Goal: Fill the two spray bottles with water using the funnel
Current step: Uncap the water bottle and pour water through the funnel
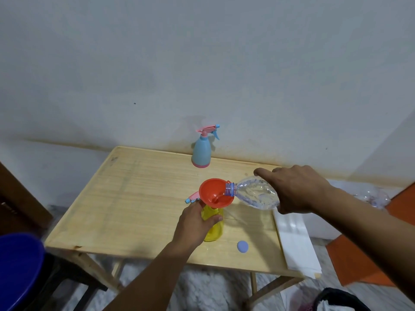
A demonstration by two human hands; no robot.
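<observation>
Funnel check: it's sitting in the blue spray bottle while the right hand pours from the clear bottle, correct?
Not quite. The funnel sits in the yellow spray bottle, held by the left hand; the blue spray bottle stands capped by the wall. The right hand does pour from the clear bottle, per the head view.

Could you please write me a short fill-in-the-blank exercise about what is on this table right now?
1. The orange funnel sits in the neck of the ____ spray bottle.
2. The right hand tips the clear water bottle so that its mouth is over the ____.
3. The blue spray bottle stands by the ____.
4. The loose blue cap lies on the ____.

Missing words: yellow; funnel; wall; table
</observation>
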